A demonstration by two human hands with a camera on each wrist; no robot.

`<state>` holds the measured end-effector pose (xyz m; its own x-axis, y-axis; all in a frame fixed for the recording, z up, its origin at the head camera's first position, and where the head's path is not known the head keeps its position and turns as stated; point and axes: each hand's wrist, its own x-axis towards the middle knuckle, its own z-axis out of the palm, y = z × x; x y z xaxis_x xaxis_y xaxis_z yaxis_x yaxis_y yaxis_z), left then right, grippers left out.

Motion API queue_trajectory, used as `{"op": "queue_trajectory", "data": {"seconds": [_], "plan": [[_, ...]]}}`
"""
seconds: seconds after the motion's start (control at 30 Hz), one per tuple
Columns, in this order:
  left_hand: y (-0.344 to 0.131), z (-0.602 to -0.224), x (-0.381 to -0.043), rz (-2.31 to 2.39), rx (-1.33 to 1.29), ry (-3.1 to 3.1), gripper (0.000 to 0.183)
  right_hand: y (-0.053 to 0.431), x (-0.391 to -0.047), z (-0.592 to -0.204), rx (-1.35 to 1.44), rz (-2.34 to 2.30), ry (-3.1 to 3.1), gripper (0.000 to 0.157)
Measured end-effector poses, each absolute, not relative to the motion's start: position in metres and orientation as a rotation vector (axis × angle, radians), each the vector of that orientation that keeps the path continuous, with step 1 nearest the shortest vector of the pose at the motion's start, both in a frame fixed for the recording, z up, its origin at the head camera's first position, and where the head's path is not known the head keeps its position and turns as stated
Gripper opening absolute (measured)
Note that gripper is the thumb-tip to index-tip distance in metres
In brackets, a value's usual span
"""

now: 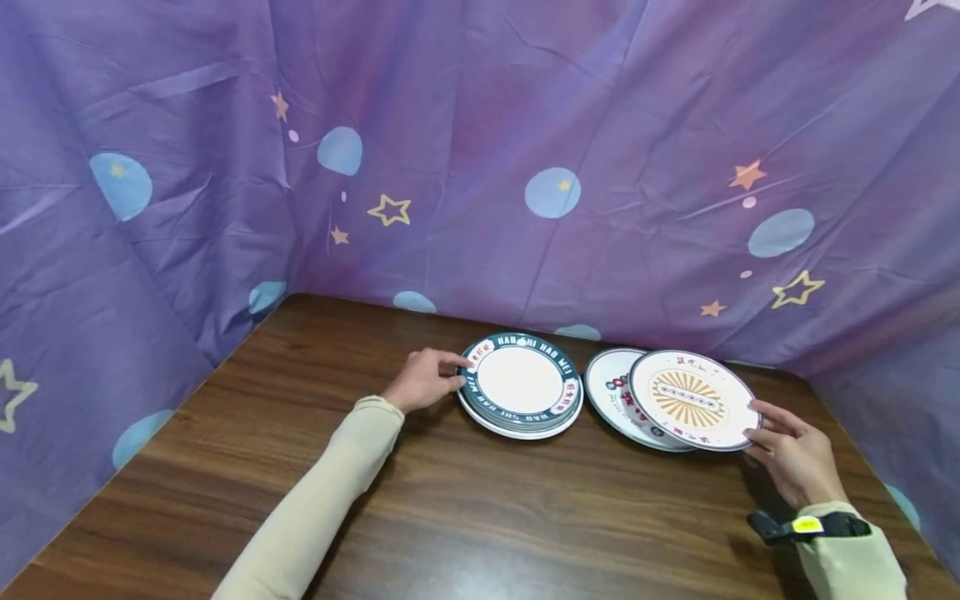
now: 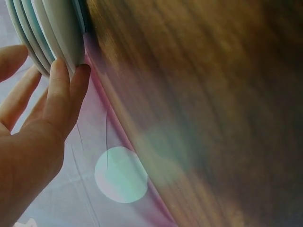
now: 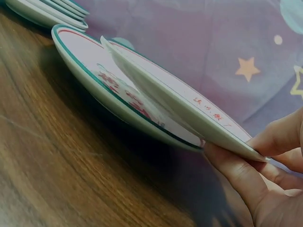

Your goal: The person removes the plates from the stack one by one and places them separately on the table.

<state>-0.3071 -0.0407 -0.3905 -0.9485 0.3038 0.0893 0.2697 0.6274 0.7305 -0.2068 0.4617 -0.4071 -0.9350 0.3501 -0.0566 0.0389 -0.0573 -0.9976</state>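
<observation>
My right hand (image 1: 798, 458) pinches the right rim of a white plate (image 1: 690, 400) with an orange sunburst and red characters. That plate is tilted and overlaps a second white plate (image 1: 611, 392) with a dark rim and red print beneath it. In the right wrist view, the held plate (image 3: 180, 104) slants up off the lower plate (image 3: 85, 66), parted from it toward the hand. Left of them is a stack of several plates (image 1: 519, 379), topped by one with a teal lettered border. My left hand (image 1: 423, 379) touches the stack's left edge, its fingertips (image 2: 59, 71) against the rims.
The plates are on a brown wood-grain table (image 1: 480, 517), near its back edge. Behind and beside it hangs a purple cloth (image 1: 465, 167) with stars and blue dots. A black wristband (image 1: 817, 527) with a yellow label circles the right wrist.
</observation>
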Motion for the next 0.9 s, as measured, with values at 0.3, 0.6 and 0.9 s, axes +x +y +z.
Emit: {"op": "queue_trajectory", "data": {"seconds": [0.3,0.6,0.9], "plan": [[-0.039,-0.396,-0.306,1.288,0.53,2.779,0.029,0.479,-0.199,-0.408,-0.582,2.056,-1.957,0.048],[-0.045,-0.392,-0.308,1.266,0.6,2.826,0.03,0.496,-0.205,-0.4,-0.896,1.943,-1.862,0.053],[-0.045,-0.395,-0.31,1.258,0.563,2.792,0.03,0.509,-0.197,-0.404,-1.007,1.914,-1.701,0.065]]}}
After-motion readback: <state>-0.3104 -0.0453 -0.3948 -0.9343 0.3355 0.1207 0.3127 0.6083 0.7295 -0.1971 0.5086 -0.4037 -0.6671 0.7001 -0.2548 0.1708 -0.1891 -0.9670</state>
